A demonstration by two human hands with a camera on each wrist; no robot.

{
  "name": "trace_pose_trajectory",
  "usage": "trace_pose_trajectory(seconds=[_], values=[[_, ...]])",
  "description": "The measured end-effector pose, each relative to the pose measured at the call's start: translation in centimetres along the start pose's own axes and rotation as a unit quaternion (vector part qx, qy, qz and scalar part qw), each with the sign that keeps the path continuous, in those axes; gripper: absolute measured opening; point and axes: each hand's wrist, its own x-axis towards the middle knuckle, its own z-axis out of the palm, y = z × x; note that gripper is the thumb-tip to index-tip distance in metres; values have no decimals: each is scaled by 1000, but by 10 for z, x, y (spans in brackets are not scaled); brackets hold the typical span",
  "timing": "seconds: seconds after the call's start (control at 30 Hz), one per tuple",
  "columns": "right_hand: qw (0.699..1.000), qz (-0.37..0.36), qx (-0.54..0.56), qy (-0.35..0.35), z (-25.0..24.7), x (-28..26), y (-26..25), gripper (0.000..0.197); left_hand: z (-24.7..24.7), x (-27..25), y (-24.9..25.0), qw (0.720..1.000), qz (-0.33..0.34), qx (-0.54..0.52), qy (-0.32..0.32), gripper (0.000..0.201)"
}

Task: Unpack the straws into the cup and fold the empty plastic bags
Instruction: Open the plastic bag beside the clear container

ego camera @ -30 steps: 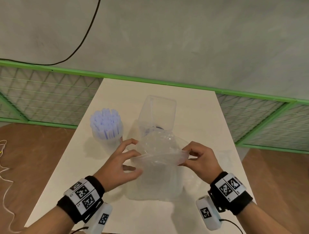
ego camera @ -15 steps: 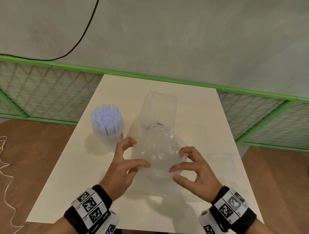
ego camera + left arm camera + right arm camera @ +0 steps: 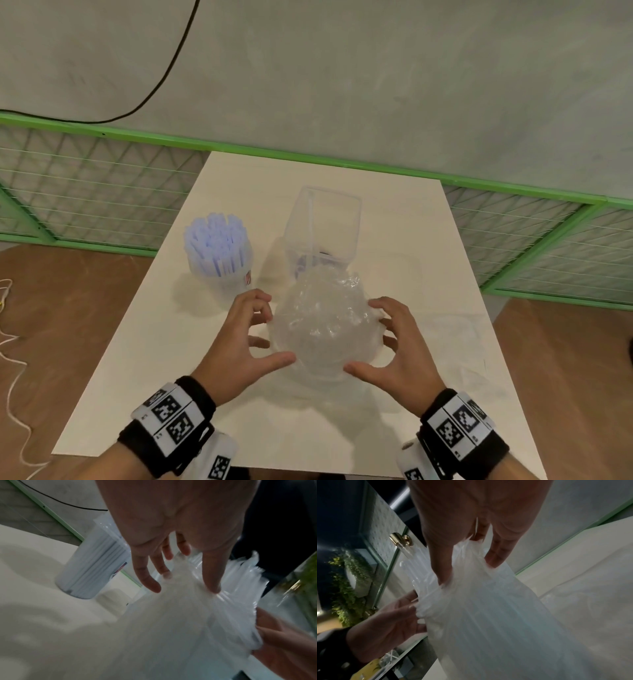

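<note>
clear plastic bag (image 3: 323, 318), pale blue straws (image 3: 215, 241), green-framed mesh fence (image 3: 85, 178).

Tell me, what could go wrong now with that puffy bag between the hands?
1. The plastic bag between the left hand and right hand looks puffed with air; a fold may spring open.
2. The cup of straws stands close to the left hand; a stray knuckle might tip it.
3. The clear container behind the bag could get nudged.

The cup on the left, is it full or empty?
Full. The cup is packed with pale blue straws standing upright, their tips above its rim.
</note>
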Motion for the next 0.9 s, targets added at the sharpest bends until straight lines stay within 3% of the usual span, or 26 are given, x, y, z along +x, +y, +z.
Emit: trace_pose_trajectory(seconds=[0.17,0.3,0.37,0.43,0.53,0.67,0.9], values=[[996,22,-58,-56,4,4,9,105,-1,13,-13,985,-68,89,-129,93],[991,45,-72,-106,-1,12,8,116,-2,24,-8,967,-80,160,-180,113],[987,49,-73,-134,-1,19,7,121,2,27,-7,971,-97,117,-188,128],[984,65,-24,-162,2,24,9,124,13,25,-10,976,-95,24,-193,127],[976,111,1,-188,9,25,11,124,26,19,-20,983,-90,15,-161,124],[979,119,-21,-161,17,21,13,124,32,13,-28,989,-94,20,-114,121],[997,77,-2,-28,30,27,-3,94,25,17,-24,995,-66,-75,14,103]])
